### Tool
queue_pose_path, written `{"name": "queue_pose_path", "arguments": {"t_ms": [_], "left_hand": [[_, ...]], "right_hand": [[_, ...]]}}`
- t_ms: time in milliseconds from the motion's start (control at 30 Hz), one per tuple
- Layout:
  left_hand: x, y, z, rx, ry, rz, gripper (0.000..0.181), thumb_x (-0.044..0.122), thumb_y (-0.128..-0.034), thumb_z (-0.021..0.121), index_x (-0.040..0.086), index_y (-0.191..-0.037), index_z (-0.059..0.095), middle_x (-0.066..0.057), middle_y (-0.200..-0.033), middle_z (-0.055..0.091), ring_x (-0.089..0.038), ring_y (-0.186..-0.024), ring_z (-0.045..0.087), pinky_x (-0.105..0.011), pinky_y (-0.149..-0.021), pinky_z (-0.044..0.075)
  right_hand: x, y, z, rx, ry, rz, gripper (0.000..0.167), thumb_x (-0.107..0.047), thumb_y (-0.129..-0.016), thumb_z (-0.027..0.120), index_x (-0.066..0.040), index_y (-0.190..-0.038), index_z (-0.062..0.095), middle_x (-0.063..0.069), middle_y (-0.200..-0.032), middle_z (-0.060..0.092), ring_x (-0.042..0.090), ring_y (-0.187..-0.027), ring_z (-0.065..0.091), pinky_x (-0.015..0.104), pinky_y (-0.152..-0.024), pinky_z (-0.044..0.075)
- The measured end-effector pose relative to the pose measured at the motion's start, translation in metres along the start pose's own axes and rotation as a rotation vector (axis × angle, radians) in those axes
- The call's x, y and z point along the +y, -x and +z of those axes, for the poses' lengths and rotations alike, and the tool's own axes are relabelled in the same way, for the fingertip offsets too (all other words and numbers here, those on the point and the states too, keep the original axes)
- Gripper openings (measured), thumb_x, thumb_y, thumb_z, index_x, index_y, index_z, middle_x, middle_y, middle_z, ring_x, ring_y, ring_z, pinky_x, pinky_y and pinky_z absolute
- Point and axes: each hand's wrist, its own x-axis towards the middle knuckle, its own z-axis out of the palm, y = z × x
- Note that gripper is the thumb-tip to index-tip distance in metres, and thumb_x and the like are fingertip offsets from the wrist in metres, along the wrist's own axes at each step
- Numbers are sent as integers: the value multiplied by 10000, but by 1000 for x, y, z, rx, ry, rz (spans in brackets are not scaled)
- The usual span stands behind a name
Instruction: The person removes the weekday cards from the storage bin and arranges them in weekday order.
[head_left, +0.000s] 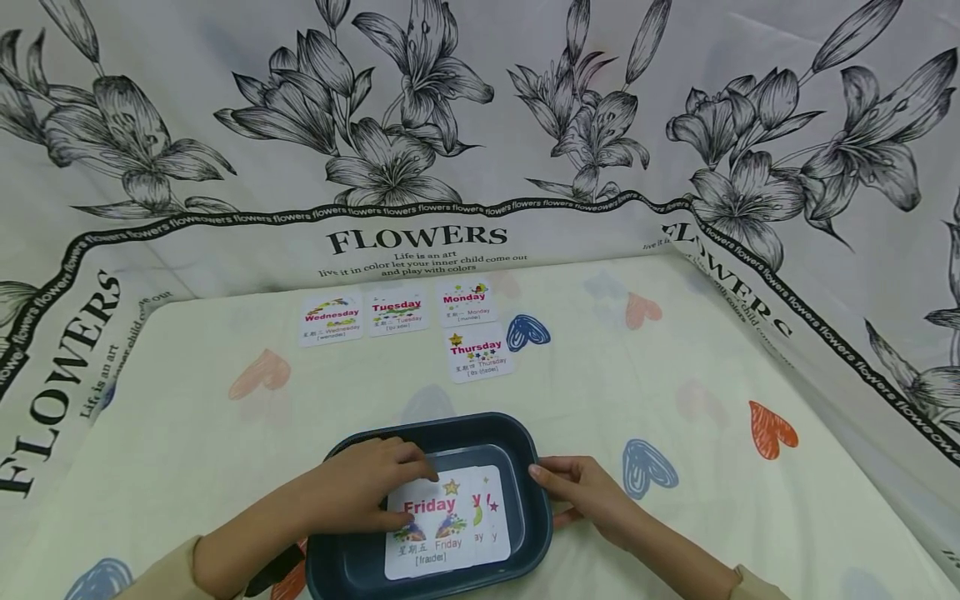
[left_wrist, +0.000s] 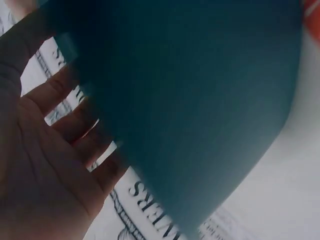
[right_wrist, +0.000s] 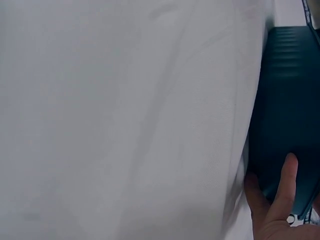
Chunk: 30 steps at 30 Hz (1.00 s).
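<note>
At one end, our right hand pinches the tray; our left hand spreads — overlapping cards could lift together.

Backdrop: we are seeing a white cloth hanging behind and along both sides, bearing black line-drawn flowers. Trim: we are noting a wavy black band, carrying small repeated "flowers" lettering. Wording: we are reading "FLOWERS" in large black print below. Surface: we are listing a cream cover with orange, pink and blue hearts. Light: we are recording soft, pale lighting.
</note>
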Motion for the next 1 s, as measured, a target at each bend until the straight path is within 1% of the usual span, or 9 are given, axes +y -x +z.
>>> {"name": "queue_pose_path", "arguments": {"t_ms": [167, 267, 367, 500, 600, 700, 833, 1000], "left_hand": [[1, 1, 14, -33, -21, -27, 452, 475, -749, 697, 256, -1139, 629, 48, -1098, 609, -133, -966, 554, -379, -854, 479], [3, 3, 23, -34, -26, -43, 442, 479, -753, 693, 259, -1131, 631, 32, -1095, 602, -144, -975, 553, -392, -858, 472], [6, 4, 30, -23, -34, -66, 470, 502, -740, 695, 269, -1142, 625, 9, -1140, 588, -168, -1009, 543, -413, -866, 470], [8, 5, 38, -6, -37, -96, 568, 553, -710, 698, 268, -1191, 597, -29, -1236, 551, -220, -1093, 515, -472, -890, 456], [10, 4, 45, -10, -24, -108, 664, 600, -692, 688, 265, -1248, 553, -41, -1296, 507, -249, -1149, 484, -514, -904, 436], [11, 3, 50, -15, -19, -112, 755, 645, -664, 681, 268, -1296, 510, -48, -1337, 465, -263, -1174, 458, -526, -907, 427], [13, 3, 54, -9, -49, -103, 867, 687, -612, 688, 259, -1333, 469, -62, -1352, 436, -261, -1179, 438, -512, -916, 423], [15, 3, 57, -7, -78, -116, 920, 696, -600, 688, 245, -1360, 435, -59, -1361, 423, -256, -1180, 429, -514, -928, 413]], "right_hand": [[1, 0, 1, 6, 3, 3, 659, -400, -865, 612, 93, -1278, 469, 197, -1192, 597, 305, -1023, 622, 350, -637, 547], [1, 0, 0, 4, -2, 3, 655, -398, -866, 611, 91, -1279, 470, 197, -1193, 597, 304, -1023, 622, 350, -638, 547], [1, 0, 0, 2, -6, 0, 651, -393, -869, 609, 93, -1278, 469, 199, -1194, 595, 304, -1024, 622, 352, -637, 547], [1, 0, 0, 1, -13, -4, 644, -385, -871, 609, 96, -1276, 471, 202, -1196, 593, 306, -1020, 623, 353, -635, 547], [1, 1, 0, 3, -15, -3, 644, -384, -870, 611, 94, -1277, 471, 201, -1198, 592, 305, -1019, 624, 354, -634, 547], [1, 1, -1, 6, -11, -4, 646, -388, -869, 611, 92, -1278, 471, 198, -1195, 595, 303, -1017, 625, 353, -633, 547], [2, 0, -1, 4, -12, -3, 652, -396, -868, 609, 91, -1280, 469, 194, -1193, 597, 299, -1016, 627, 353, -631, 548], [1, 0, 0, 7, -12, 0, 659, -402, -864, 612, 92, -1277, 470, 193, -1190, 600, 296, -1016, 627, 353, -636, 547]]}}
